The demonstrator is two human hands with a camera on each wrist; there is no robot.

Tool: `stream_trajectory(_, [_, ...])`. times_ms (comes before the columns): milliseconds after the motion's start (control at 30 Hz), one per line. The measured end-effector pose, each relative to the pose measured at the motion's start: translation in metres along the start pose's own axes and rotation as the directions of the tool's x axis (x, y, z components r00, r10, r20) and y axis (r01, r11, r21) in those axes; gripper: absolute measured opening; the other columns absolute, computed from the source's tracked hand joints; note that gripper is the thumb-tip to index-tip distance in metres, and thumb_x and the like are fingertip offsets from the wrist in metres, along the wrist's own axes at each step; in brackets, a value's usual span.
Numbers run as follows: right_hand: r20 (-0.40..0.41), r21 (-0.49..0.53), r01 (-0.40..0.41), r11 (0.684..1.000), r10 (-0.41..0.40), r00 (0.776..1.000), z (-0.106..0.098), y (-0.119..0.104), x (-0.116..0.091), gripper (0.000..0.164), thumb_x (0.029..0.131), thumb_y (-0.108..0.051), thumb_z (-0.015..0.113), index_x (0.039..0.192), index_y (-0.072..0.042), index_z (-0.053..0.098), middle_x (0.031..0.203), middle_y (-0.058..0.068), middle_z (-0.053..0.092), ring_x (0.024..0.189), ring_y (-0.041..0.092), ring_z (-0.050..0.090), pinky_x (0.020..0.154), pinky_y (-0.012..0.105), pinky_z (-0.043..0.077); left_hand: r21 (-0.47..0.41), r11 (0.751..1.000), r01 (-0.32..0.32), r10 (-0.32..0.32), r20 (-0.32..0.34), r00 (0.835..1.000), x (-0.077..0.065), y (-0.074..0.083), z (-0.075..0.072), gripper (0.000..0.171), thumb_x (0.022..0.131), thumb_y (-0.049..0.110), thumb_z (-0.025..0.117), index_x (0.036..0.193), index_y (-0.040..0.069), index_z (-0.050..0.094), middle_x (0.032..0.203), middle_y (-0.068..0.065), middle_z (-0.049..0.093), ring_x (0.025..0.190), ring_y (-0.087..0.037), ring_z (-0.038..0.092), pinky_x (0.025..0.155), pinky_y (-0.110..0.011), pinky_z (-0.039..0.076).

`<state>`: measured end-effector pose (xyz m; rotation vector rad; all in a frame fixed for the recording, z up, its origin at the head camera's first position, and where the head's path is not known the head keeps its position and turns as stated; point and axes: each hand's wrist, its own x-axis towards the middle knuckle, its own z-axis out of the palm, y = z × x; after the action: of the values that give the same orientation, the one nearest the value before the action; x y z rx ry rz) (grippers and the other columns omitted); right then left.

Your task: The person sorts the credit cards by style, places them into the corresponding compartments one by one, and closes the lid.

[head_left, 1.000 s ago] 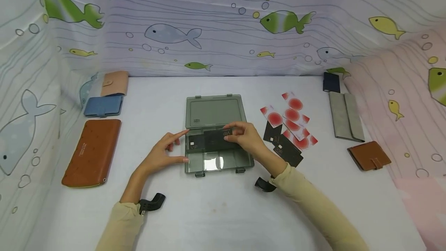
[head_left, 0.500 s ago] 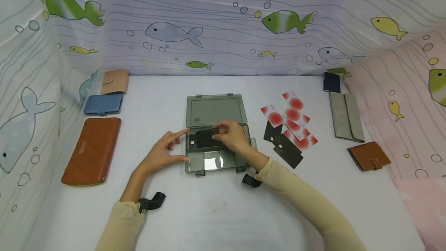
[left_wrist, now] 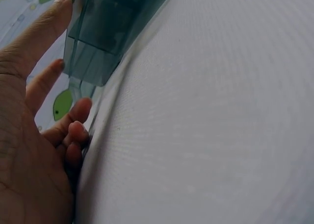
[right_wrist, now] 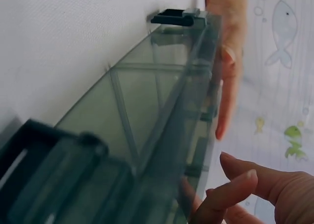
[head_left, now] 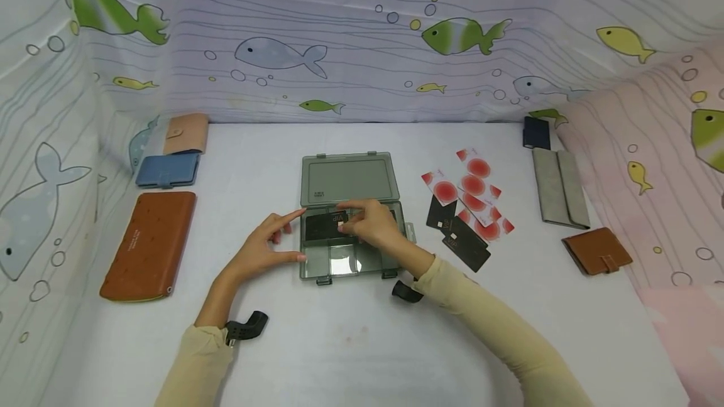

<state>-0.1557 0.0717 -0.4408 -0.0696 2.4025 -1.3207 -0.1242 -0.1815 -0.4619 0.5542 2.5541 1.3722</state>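
Note:
In the head view a translucent grey-green compartment box [head_left: 350, 179] lies with its lid folded back. My right hand [head_left: 374, 225] holds a black VIP card [head_left: 322, 227] by its right end, over the box's upper left compartment. In the right wrist view that hand's thumb and fingers [right_wrist: 235, 185] show beside the box wall, and the card cannot be made out. My left hand [head_left: 263, 247] has index finger and thumb stretched out against the box's left side. From the left wrist, those fingers touch the box edge [left_wrist: 88, 62], and the other fingers curl loosely beside it.
Right of the box lie several red-and-white cards [head_left: 475, 186] and black cards [head_left: 466, 244]. Farther right are a grey wallet [head_left: 560, 187], a brown wallet [head_left: 597, 250] and a dark blue one [head_left: 536, 133]. Brown [head_left: 148, 245], blue [head_left: 167, 170] and beige [head_left: 187, 133] wallets line the left.
My right hand has moved left with the black card, which now lies over the card that showed in the upper left compartment. The left hand has stayed at the box's side.

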Motion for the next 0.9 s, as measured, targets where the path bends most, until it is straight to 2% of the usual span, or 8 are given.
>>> stream_trajectory(133, [0.023,0.067,0.009,0.998,-0.01,1.0,-0.01,0.006,-0.006,0.045,0.086,-0.011,0.076,0.13,-0.014,0.067,0.09,0.008,0.076,0.058,0.039,0.062,0.05,0.028,0.042,0.007,1.0,0.001,-0.001,0.0,1.0,0.0,0.001,0.001,0.085,0.074,0.012,0.087,0.148,0.007,0.047,0.1,-0.02,0.048,0.076,-0.022,0.033,0.071,-0.036,0.032])
stream_trajectory(300, [0.015,0.088,0.019,0.996,-0.021,1.0,-0.026,0.021,-0.017,0.044,0.086,-0.01,0.075,0.129,-0.009,0.067,0.088,0.007,0.076,0.053,0.03,0.057,0.05,0.028,0.04,0.005,1.0,-0.004,0.004,-0.004,1.0,0.0,0.0,0.001,0.085,0.073,0.011,0.088,0.148,0.006,0.047,0.1,-0.02,0.048,0.076,-0.024,0.033,0.071,-0.037,0.032])
stream_trajectory(367, [0.001,0.103,0.025,0.994,-0.025,1.0,-0.035,0.03,-0.023,0.044,0.086,-0.01,0.075,0.129,-0.008,0.066,0.089,0.008,0.076,0.056,0.026,0.056,0.052,0.027,0.041,0.009,1.0,-0.004,0.004,-0.006,1.0,0.0,-0.001,0.002,0.085,0.073,0.011,0.088,0.148,0.006,0.047,0.1,-0.02,0.048,0.076,-0.024,0.033,0.071,-0.036,0.032])
stream_trajectory(567, [-0.113,0.168,0.017,0.986,0.002,0.994,-0.067,0.061,-0.049,0.045,0.085,-0.014,0.078,0.128,-0.005,0.067,0.094,0.01,0.074,0.067,0.022,0.057,0.059,0.032,0.047,0.026,1.0,-0.01,0.01,-0.004,1.0,0.001,-0.003,0.002,0.085,0.073,0.011,0.088,0.148,0.006,0.047,0.099,-0.018,0.048,0.076,-0.019,0.032,0.07,-0.034,0.031])
stream_trajectory(733, [-0.197,0.188,0.006,0.982,0.032,0.98,-0.086,0.086,-0.07,0.045,0.085,-0.019,0.079,0.125,-0.004,0.067,0.094,0.009,0.07,0.06,0.012,0.051,0.057,0.03,0.047,0.02,1.0,-0.006,0.006,-0.003,1.0,0.001,-0.002,0.001,0.085,0.073,0.011,0.087,0.148,0.007,0.047,0.099,-0.018,0.047,0.077,-0.02,0.032,0.07,-0.035,0.031])
stream_trajectory(900, [-0.249,0.196,-0.013,0.98,0.063,0.966,-0.098,0.113,-0.087,0.042,0.086,-0.018,0.079,0.122,-0.001,0.068,0.089,0.005,0.068,0.058,0.008,0.048,0.053,0.026,0.043,0.017,1.0,-0.001,0.001,-0.004,1.0,0.001,-0.001,0.002,0.085,0.073,0.01,0.087,0.148,0.006,0.046,0.1,-0.018,0.047,0.077,-0.021,0.032,0.071,-0.035,0.032])
